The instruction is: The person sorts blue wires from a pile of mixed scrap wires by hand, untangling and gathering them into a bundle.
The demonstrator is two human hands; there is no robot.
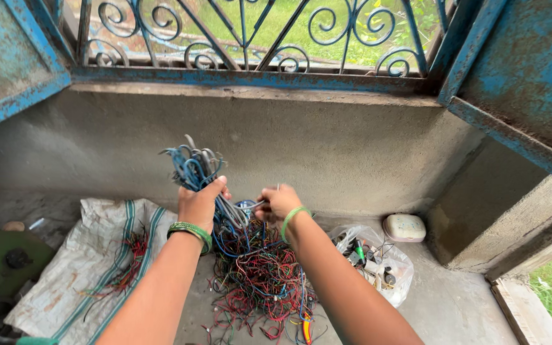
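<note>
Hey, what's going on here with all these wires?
A person is sorting wires on a concrete ledge below a blue window grille. The left hand holds up a bunch of mostly blue and grey wires, while the right hand pinches a strand running from that bunch. Beneath both hands lies a tangled pile of red, blue and green wires. A white sack lies at left, a clear plastic bag of small parts at right.

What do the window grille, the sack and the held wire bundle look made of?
Window grille: looks like wrought metal, blue paint worn, scrolled bars. Sack: seems woven plastic, white with green stripes, dirty and creased. Wire bundle in the left hand: thin flexible wires, apparently plastic-insulated, blue and grey; the right hand pinches a strand.
</note>
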